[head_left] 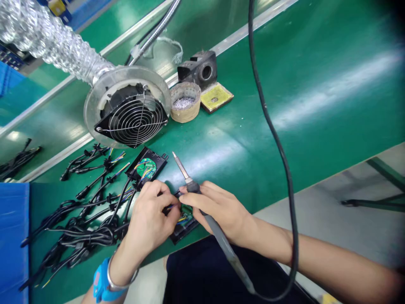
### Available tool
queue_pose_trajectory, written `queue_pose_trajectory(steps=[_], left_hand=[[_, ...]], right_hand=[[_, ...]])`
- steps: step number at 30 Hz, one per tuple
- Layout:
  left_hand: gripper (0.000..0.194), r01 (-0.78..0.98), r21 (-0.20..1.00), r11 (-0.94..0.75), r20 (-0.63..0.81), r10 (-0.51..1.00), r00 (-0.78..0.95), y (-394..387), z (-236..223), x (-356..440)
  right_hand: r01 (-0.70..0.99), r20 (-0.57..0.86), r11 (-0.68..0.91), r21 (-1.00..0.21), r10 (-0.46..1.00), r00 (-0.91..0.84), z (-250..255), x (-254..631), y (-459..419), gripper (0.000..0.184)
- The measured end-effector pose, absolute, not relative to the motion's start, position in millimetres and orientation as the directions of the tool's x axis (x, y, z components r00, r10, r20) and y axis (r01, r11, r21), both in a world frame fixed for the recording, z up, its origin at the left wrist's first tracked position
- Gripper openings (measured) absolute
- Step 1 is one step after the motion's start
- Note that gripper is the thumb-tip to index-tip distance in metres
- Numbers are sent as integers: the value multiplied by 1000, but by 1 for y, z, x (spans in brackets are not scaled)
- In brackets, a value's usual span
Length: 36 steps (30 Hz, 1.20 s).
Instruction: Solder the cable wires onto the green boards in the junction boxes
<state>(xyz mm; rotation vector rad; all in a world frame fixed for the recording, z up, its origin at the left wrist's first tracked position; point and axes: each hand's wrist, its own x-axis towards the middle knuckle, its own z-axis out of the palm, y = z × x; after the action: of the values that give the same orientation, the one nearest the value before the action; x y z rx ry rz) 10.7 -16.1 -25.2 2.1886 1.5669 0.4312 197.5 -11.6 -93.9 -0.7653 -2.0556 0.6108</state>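
My right hand (221, 209) is wrapped round a soldering iron (218, 238), its bare metal tip pointing up and away from me. Its fingertips also reach down beside a black housing (182, 232) holding a green circuit board (187, 211) with coloured wires. Over the left side of that housing, my left hand (153, 213) is pinched on thin wires (171, 207), mostly hidden by the fingers. A second black housing (158, 165) lies just beyond, with its own green board (146, 168) and coloured wires showing.
Black cables (91, 234) with stripped coloured ends pile up at left, beside a blue bin (14, 240). A fume extractor fan (136, 122) hangs ahead. Behind it stand a tub of solder bits (186, 112), a yellow sponge (216, 98) and an iron holder (202, 69). The iron's cord (268, 122) loops at right.
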Motion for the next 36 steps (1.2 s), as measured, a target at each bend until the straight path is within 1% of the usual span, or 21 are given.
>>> queue_pose_trajectory(steps=[1, 3, 6, 8, 10, 12, 14, 17, 19, 24, 27, 36], left_hand=[[14, 836, 478, -270, -6, 951, 310, -16, -25, 12], [14, 846, 477, -236, -40, 956, 289, -15, -24, 13], [13, 825, 535, -182, -79, 961, 263, -16, -24, 13], [13, 806, 568, -166, -81, 963, 256, -16, -24, 13], [12, 794, 585, -164, -67, 966, 249, -17, -25, 12], [12, 786, 595, -166, -54, 968, 246, -17, -27, 12], [12, 781, 600, -173, -41, 969, 246, -17, -28, 12], [12, 777, 602, -184, -28, 968, 250, -18, -29, 12], [12, 778, 600, -186, -31, 966, 255, -18, -30, 12], [11, 775, 604, -186, -28, 967, 254, -18, -31, 11], [11, 778, 600, -184, -32, 967, 253, -18, -31, 11], [11, 804, 562, -193, -42, 964, 261, -19, -30, 11]], right_hand=[[297, 540, 694, -656, 707, -458, -93, 197, -11, 30], [288, 552, 686, -669, 717, -427, -87, 197, -9, 31], [276, 555, 648, -710, 756, -348, -69, 210, -7, 36], [268, 536, 622, -736, 777, -330, -54, 226, -10, 40], [274, 487, 591, -758, 794, -364, -40, 244, -16, 39], [298, 395, 548, -782, 805, -443, -32, 257, -23, 37], [269, 365, 529, -805, 798, -479, -30, 261, -27, 35], [148, 452, 549, -823, 790, -414, -39, 252, -26, 35], [110, 481, 555, -824, 790, -381, -47, 244, -22, 35], [125, 461, 551, -825, 785, -414, -53, 238, -16, 34], [110, 472, 558, -822, 778, -414, -54, 239, -17, 35], [92, 478, 555, -827, 779, -406, -58, 238, -17, 36]])
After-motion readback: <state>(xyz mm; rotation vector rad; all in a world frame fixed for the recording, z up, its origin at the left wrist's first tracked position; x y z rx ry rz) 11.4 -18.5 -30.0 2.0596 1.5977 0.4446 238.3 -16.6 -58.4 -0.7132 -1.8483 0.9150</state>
